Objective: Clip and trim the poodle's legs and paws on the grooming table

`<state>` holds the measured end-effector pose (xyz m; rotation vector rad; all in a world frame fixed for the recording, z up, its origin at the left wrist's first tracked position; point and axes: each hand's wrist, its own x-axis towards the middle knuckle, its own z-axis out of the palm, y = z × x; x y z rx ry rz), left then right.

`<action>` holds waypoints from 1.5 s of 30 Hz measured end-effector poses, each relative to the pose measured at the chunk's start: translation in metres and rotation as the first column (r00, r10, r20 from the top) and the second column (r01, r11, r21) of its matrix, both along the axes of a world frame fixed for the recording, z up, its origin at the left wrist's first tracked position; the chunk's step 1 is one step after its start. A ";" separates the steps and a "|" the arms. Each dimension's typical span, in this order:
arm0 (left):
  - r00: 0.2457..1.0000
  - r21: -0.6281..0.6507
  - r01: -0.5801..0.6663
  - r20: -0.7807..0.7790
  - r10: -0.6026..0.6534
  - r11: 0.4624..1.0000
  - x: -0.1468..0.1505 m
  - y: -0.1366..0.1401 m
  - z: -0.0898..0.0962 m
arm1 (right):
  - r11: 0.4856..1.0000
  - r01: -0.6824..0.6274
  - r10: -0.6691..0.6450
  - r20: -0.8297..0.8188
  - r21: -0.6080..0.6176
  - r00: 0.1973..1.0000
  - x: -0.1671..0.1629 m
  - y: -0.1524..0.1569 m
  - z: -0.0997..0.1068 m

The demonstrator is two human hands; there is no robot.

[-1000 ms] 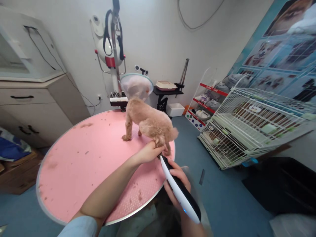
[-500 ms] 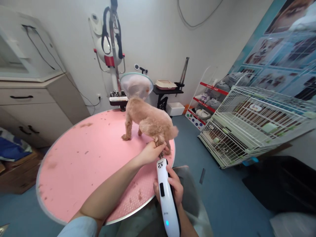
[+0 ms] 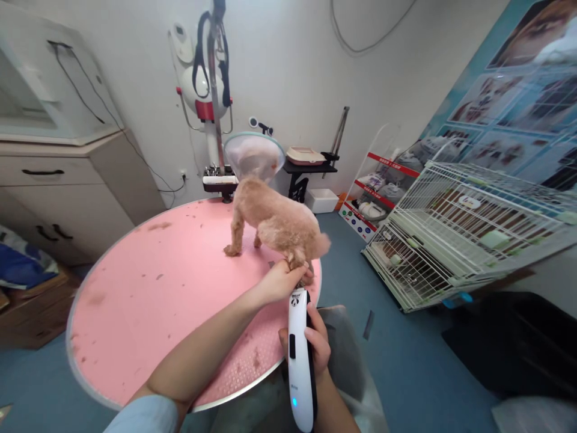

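Note:
A small tan dog point(image 3: 277, 216) stands on the round pink grooming table point(image 3: 180, 300), facing away. Around its head is a translucent cone collar point(image 3: 255, 153) with a pale green rim. My left hand point(image 3: 282, 281) is closed on one of the dog's hind legs near the table's right edge. In my right hand point(image 3: 318, 340) is a white pet clipper point(image 3: 300, 361) with a blue light lit near its lower end. The clipper's head points up at the held leg, just below my left fingers; whether the blade touches the fur I cannot tell.
Loose tufts of hair lie about the tabletop. Beyond its far edge stand a metal post point(image 3: 215, 90) with hanging straps and a small tool tray point(image 3: 220, 180). To the right are a white wire cage point(image 3: 469, 222) and a goods rack point(image 3: 378, 186); a cabinet point(image 3: 54, 204) stands left.
The clipper's lower end has swung left, so it stands more upright. My left hand and the held leg sit slightly further right in view, and the whole view has shifted a little.

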<state>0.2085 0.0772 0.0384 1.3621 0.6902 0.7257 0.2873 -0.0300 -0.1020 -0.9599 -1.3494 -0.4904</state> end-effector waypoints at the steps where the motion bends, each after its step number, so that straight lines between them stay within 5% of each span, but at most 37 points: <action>1: 1.000 0.007 0.012 -0.001 -0.012 1.000 0.000 0.000 -0.001 | 1.000 0.003 -0.003 0.006 -0.002 1.000 0.001 0.000 0.001; 6: 0.998 0.056 0.064 0.000 -0.064 0.996 -0.002 0.003 -0.005 | 1.000 -0.018 0.018 0.025 -0.003 1.000 -0.001 -0.002 0.015; 9: 0.994 0.086 0.101 -0.056 -0.097 0.991 -0.007 0.007 -0.006 | 0.978 -0.190 0.175 -0.146 -0.092 0.974 -0.004 -0.007 0.029; 11: 0.986 0.111 0.139 -0.103 -0.127 0.984 -0.011 0.010 -0.007 | 0.883 -0.445 0.340 -0.449 -0.151 0.826 -0.005 -0.011 0.037; 14: 0.981 0.154 0.170 -0.114 -0.154 0.973 -0.012 0.015 -0.012 | 0.743 -0.669 0.403 -0.808 0.015 0.430 -0.002 -0.014 0.044; 19: 0.986 0.173 0.127 -0.128 -0.106 0.977 -0.008 0.013 -0.017 | 0.741 -0.629 0.366 -0.927 0.235 0.084 0.002 -0.004 0.045; 23: 0.988 0.119 0.122 -0.109 -0.109 0.985 -0.005 0.007 -0.015 | 0.713 -0.633 0.339 -0.938 0.303 -0.067 -0.002 0.000 0.046; 26: 0.992 0.084 0.116 -0.068 -0.110 0.990 -0.004 0.006 -0.014 | 0.711 -0.631 0.344 -0.936 0.310 -0.071 -0.005 0.001 0.046; 31: 0.996 0.055 0.084 0.012 -0.085 0.995 0.000 0.003 -0.013 | 0.725 -0.645 0.358 -0.932 0.242 0.052 -0.004 0.000 0.045; 36: 0.999 0.030 0.023 0.025 -0.024 0.999 0.005 -0.002 -0.010 | 0.785 -0.578 0.333 -0.939 0.222 0.090 -0.009 0.001 0.041; 41: 0.999 0.117 -0.044 0.000 0.045 0.992 0.008 -0.004 -0.015 | 0.836 -0.508 0.338 -0.924 0.208 0.177 -0.014 0.002 0.040; 45: 0.992 0.176 -0.107 -0.052 0.118 0.979 0.009 -0.003 -0.023 | 0.803 -0.560 0.335 -0.931 0.202 0.145 -0.011 -0.001 0.047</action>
